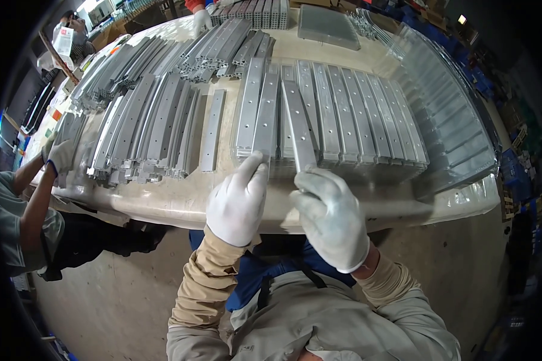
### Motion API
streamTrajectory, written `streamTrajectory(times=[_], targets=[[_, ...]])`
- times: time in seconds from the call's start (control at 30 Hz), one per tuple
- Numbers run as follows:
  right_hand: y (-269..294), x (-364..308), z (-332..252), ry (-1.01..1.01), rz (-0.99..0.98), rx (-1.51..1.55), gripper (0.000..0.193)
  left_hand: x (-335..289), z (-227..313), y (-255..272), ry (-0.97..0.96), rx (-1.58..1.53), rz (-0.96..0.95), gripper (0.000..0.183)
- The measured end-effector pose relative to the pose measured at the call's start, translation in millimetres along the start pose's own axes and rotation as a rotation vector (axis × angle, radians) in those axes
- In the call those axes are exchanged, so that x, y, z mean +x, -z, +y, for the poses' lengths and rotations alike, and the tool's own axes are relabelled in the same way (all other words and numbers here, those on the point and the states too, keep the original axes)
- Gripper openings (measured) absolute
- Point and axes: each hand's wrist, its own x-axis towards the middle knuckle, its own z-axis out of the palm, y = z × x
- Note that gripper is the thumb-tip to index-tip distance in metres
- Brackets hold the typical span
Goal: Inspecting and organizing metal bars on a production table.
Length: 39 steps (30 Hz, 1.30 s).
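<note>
- Left hand: white glove.
- Right hand: white glove with a greyish cast.
- Metal bar in the right hand: silver-grey, dotted along its length.
- Piled bars: grey, some with dark dots.
- Plastic tray: clear grey, striped.
- Table: cream.
- Person's oversleeves: tan.
- Person's jacket: grey.
- Person's trousers: blue.
- Co-worker's shirt: grey-green.
- Floor: brownish grey, dark-flecked.

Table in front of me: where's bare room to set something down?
Bare table shows between the filled tray and the clear tray behind it, and along the front edge before the loose bars. The lone bar leaves only narrow gaps beside it. It's crowded left, under bars, and right, under grooved trays.
</note>
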Motion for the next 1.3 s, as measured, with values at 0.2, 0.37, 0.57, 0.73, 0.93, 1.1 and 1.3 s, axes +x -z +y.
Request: streamTrajectory(times=[0.2,0.37,0.57,0.73,0.93,1.1,1.3], targets=[[0.4,19.6,-19.0,-0.022,-0.086,-0.059,0.011,19.2,1.4,0.1,0.045,-0.117,-0.041,0.029],[-18.8,37.0,11.9,0.038,-0.236,-0.082,0.021,37.7,-16.0,-1.9,0.043,0.053,-0.204,0.033],[-14.1,58.5,49.1,-0.111,-0.259,-0.001,0.022,55.2,-51.4,-21.1,0.031,-0.124,-0.169,0.031],[-11.4,56.0,67.8,0.081,-0.003,-0.241,0.028,50.4,-68.3,-34.8,0.100,-0.280,-0.118,0.023],[-14.7,52.0,66.1,0.130,-0.206,-0.392,0.036,34.9,-72.9,-51.9,0.101,-0.333,-0.013,0.024],[-17.3,58.4,78.3,-0.086,-0.233,-0.276,0.033,24.8,-69.1,-47.8,0.184,-0.528,-0.001,0.025],[-17.1,60.5,85.4,0.009,-0.222,-0.262,0.032,13.6,-68.9,-35.4,0.005,-0.387,-0.050,0.043]])
